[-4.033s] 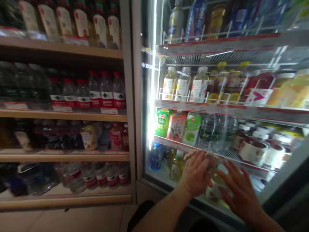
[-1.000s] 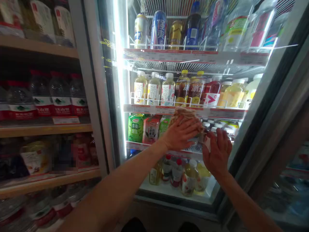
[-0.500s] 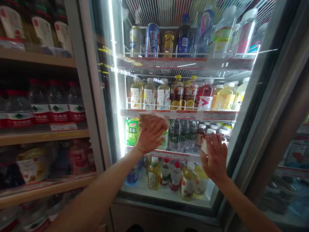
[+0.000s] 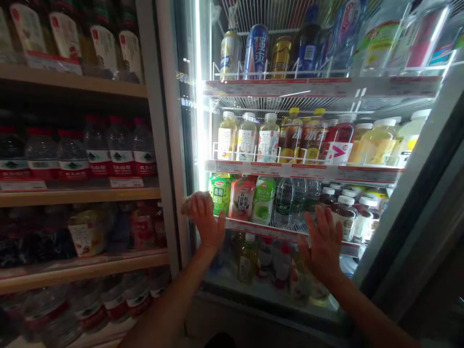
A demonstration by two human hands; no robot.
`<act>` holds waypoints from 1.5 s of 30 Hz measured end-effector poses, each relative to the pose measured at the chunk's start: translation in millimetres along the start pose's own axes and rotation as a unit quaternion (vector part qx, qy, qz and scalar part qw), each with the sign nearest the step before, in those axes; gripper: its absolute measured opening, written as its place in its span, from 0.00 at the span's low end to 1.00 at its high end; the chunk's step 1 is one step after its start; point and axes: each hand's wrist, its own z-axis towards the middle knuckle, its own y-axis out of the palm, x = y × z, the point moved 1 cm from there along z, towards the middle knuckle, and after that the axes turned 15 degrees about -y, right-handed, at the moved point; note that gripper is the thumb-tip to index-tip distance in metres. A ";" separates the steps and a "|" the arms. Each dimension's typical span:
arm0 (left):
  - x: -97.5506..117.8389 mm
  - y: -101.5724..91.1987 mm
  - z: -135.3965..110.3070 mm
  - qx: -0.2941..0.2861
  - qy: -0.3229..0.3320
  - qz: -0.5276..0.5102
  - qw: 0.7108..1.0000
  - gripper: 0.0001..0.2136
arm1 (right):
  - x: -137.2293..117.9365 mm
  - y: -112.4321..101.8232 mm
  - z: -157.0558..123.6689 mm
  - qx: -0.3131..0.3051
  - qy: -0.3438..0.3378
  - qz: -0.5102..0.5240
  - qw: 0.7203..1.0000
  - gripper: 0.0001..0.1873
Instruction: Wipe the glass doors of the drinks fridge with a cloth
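My left hand (image 4: 207,218) presses a crumpled beige cloth (image 4: 193,202) against the glass door (image 4: 188,145) of a lit drinks fridge, at the door's left edge. Its fingers are curled around the cloth. My right hand (image 4: 322,244) lies flat on the same glass further right, fingers spread, holding nothing. Behind the glass near my left hand stand green and pink bottles (image 4: 242,198); water bottles (image 4: 290,203) stand between my two hands.
Fridge shelves hold cans (image 4: 255,50) at the top and tea bottles (image 4: 246,137) below. An open wooden shelf unit (image 4: 79,195) at the left carries red-capped water bottles (image 4: 119,152). A dark door frame (image 4: 416,193) slants down the right side.
My left hand with the cloth slid left and a little down across the glass, from the middle shelf area to the door's left edge. My right hand stayed flat, shifting slightly lower.
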 end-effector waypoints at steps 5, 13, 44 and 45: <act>-3.6 -1.8 -26.9 -0.181 0.306 -0.019 0.934 0.24 | -2.4 -0.9 -0.1 -0.011 0.007 0.005 1.000 0.34; 1.9 -5.7 -40.4 -0.168 0.248 -0.003 0.954 0.28 | -4.1 0.6 -1.3 -0.010 0.011 -0.007 1.000 0.36; 19.3 -8.6 -2.6 -0.158 -0.313 -0.356 0.866 0.19 | -101.2 65.1 51.0 -0.057 -0.230 0.117 0.964 0.25; 8.9 -10.7 2.7 -0.140 -0.317 -0.315 0.883 0.19 | -88.4 63.5 51.2 -0.064 -0.255 0.097 0.960 0.25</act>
